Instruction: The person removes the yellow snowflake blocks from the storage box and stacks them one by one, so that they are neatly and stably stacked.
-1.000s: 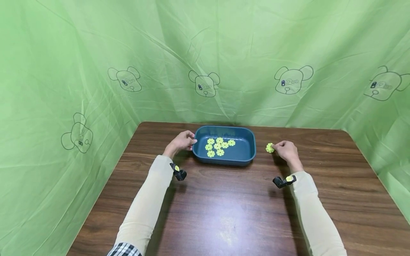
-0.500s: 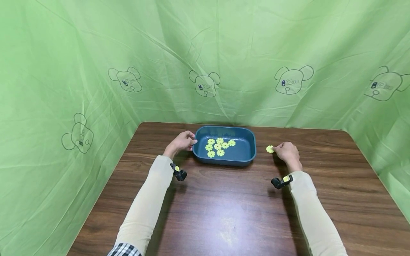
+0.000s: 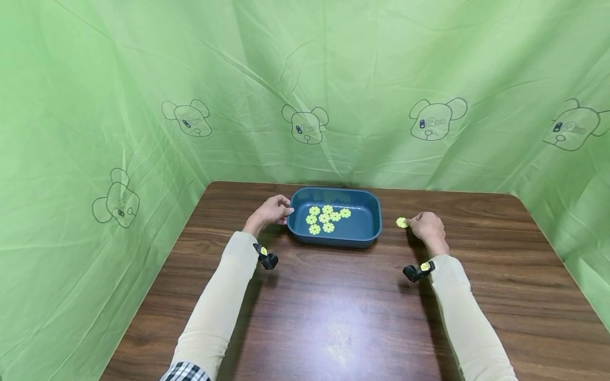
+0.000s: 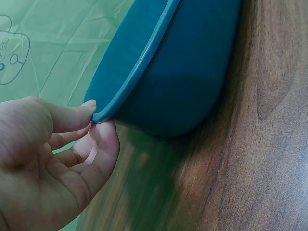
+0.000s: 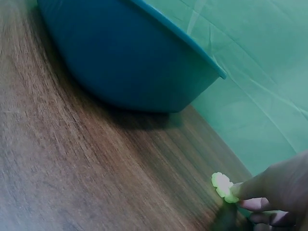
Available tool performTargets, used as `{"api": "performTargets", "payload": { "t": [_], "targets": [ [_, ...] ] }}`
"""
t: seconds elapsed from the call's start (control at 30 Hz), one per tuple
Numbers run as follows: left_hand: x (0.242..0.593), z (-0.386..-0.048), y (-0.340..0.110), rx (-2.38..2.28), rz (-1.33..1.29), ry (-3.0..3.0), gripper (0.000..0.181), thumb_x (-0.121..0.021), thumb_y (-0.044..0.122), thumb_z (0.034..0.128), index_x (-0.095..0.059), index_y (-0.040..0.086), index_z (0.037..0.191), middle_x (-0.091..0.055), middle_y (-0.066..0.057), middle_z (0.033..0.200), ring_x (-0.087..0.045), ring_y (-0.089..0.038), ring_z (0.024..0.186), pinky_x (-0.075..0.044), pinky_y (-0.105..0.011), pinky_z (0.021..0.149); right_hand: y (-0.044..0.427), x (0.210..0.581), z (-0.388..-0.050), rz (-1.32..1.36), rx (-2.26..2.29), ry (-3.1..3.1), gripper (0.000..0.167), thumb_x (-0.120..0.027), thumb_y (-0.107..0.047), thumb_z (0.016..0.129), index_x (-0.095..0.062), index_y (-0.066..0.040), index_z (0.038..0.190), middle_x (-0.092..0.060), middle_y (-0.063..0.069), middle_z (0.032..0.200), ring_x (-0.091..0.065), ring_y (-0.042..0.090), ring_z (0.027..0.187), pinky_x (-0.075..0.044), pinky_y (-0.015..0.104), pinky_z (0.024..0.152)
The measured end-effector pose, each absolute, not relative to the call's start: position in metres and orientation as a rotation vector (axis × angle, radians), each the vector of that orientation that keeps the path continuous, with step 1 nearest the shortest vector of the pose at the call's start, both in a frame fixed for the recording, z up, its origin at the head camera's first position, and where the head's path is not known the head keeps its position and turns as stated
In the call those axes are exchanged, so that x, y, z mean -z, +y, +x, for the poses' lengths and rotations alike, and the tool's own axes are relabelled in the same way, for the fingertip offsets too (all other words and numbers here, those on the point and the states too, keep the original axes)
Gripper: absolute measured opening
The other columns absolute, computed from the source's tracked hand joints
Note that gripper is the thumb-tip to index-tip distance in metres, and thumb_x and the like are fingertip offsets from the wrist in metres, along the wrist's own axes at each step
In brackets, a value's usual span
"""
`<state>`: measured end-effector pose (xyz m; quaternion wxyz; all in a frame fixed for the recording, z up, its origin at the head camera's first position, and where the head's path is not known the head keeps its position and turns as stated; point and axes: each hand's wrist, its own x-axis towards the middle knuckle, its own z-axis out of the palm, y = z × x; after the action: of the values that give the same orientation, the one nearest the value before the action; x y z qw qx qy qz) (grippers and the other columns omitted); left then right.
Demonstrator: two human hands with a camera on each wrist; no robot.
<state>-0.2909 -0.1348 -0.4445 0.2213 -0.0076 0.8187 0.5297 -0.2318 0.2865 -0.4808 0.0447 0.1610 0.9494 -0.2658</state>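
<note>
A dark blue rectangular basin [image 3: 362, 225] stands near the back of the table, with several yellow flower-shaped pieces [image 3: 328, 227] lying on its floor. At its left end my left hand [image 3: 271, 210] pinches the rim between thumb and fingers, as the left wrist view shows close up at the basin's edge [image 4: 139, 70]. To the right of the basin, my right hand [image 3: 427, 226] pinches one yellow flower-shaped piece [image 3: 401, 222] by its edge. In the right wrist view this flower piece [image 5: 221, 185] is close to the tabletop; whether it touches the wood I cannot tell.
The brown wooden table [image 3: 305, 296] reaches toward me and to both sides. Green cloth [image 3: 362, 69] with printed bear heads hangs behind and beside it. A black wrist camera [image 3: 266, 257] is strapped to the left sleeve, another camera [image 3: 418, 271] to the right.
The flower-shaped piece in my right hand has tipped flatter and sunk slightly toward the table, and the right wrist has shifted a little left. My left hand stays on the rim.
</note>
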Motion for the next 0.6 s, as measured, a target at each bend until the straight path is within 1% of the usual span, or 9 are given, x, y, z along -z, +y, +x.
{"api": "performTargets", "payload": {
  "t": [0.1,0.27,0.37,0.5,0.6],
  "targets": [
    [0.445,-0.291,-0.135,-1.462,-0.019,2.265,0.032,-0.056,0.009,0.0962,-0.045,-0.001,0.124,-0.051,-0.012,0.094,-0.054,-0.014,0.068,-0.055,-0.042,0.084,0.286,0.479,-0.230,0.488,0.842,2.903,0.038,-0.054,-0.038,0.094,-0.067,-0.004,0.099,-0.060,0.025,0.118,-0.055,0.045,0.106,-0.048,0.051,0.076],
    [0.445,-0.291,-0.135,-1.465,-0.019,2.260,0.032,-0.057,0.009,0.0958,-0.045,-0.001,0.124,-0.050,-0.011,0.091,-0.054,-0.015,0.068,-0.056,-0.034,0.076,0.286,0.473,-0.228,0.477,0.915,2.887,0.045,-0.045,-0.041,0.098,-0.062,-0.001,0.110,-0.056,0.027,0.122,-0.051,0.047,0.112,-0.044,0.055,0.087],
    [0.445,-0.291,-0.135,-1.468,-0.023,2.249,0.034,-0.057,0.009,0.0958,-0.044,-0.002,0.126,-0.050,-0.011,0.092,-0.054,-0.015,0.069,-0.056,-0.036,0.078,0.286,0.470,-0.228,0.464,0.957,2.888,0.047,-0.042,-0.041,0.098,-0.060,0.000,0.112,-0.055,0.027,0.123,-0.049,0.047,0.114,-0.042,0.056,0.093],
    [0.445,-0.291,-0.135,-1.473,-0.025,2.246,0.034,-0.057,0.008,0.0959,-0.044,-0.002,0.126,-0.050,-0.010,0.091,-0.054,-0.015,0.068,-0.054,-0.043,0.085,0.283,0.463,-0.228,0.445,1.005,2.942,0.047,-0.041,-0.042,0.099,-0.060,0.000,0.110,-0.059,0.025,0.117,-0.051,0.045,0.112,-0.041,0.054,0.093],
    [0.445,-0.291,-0.135,-1.470,-0.023,2.260,0.031,-0.057,0.008,0.0958,-0.045,-0.001,0.124,-0.050,-0.009,0.089,-0.055,-0.014,0.067,-0.056,-0.039,0.080,0.280,0.458,-0.230,0.431,1.039,2.982,0.046,-0.041,-0.042,0.099,-0.061,-0.001,0.108,-0.061,0.023,0.114,-0.052,0.043,0.110,-0.041,0.053,0.093]
  ]
}}
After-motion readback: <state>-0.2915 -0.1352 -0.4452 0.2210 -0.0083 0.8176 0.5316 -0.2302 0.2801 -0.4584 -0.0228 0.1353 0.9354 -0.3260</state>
